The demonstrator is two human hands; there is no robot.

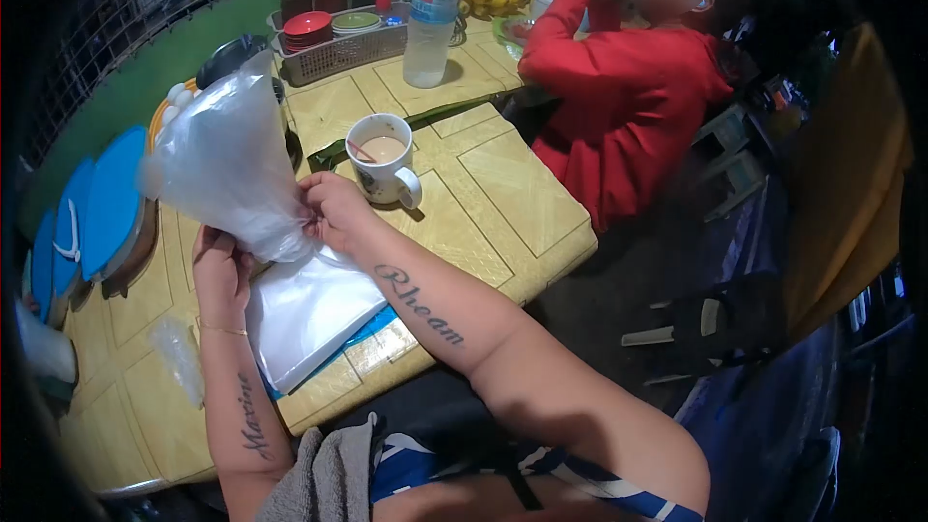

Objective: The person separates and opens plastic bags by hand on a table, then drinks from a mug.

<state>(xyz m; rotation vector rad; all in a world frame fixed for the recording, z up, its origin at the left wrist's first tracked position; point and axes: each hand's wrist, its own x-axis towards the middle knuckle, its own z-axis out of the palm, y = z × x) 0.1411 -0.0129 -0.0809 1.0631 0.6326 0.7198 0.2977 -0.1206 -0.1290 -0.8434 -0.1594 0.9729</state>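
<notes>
A clear plastic bag [227, 150] stands puffed out above the table, its upper end spread wide. My right hand [338, 213] pinches its gathered lower right side. My left hand [222, 266] has its fingers curled at the bag's lower left edge, partly hidden by the plastic. Beneath both hands lies a flat stack of white plastic bags [309, 319], with a blue edge showing under it. A white mug [391, 179] of milky brown drink, with a reddish stick or straw in it, stands just beyond my right hand.
Blue-lidded containers [111, 193] line the table's left side. A basket [343, 56] of bottles and dishes, a water bottle [430, 29] and bananas [495, 2] stand at the back. A person in red [628, 87] sits at the far right. Crumpled plastic [177, 360] lies near my left forearm.
</notes>
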